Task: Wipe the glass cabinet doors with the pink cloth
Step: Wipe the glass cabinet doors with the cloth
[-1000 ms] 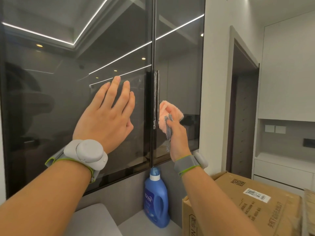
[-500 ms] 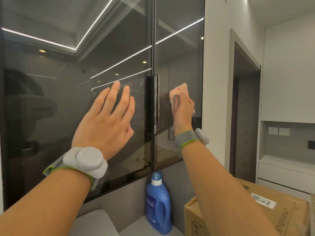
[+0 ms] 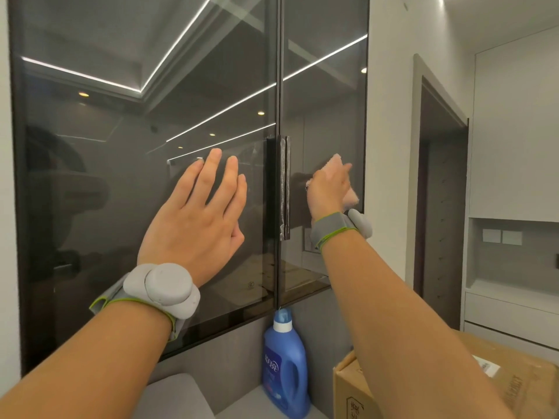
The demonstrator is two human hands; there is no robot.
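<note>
Two dark glass cabinet doors fill the view: the left door (image 3: 121,146) and the narrower right door (image 3: 323,101), with vertical handles (image 3: 282,189) where they meet. My left hand (image 3: 196,219) lies flat on the left door, fingers spread, holding nothing. My right hand (image 3: 328,189) presses the pink cloth (image 3: 348,193) against the right door, near its right edge at handle height. The hand covers most of the cloth.
A blue detergent bottle (image 3: 284,364) stands on the grey counter (image 3: 266,403) below the doors. A cardboard box (image 3: 514,385) sits at the lower right under my right forearm. A white wall (image 3: 390,146) and a dark doorway (image 3: 438,207) lie to the right.
My right hand has carried the pink cloth up and to the right across the right door, from beside the handles toward its right edge. My left hand has stayed flat on the left door.
</note>
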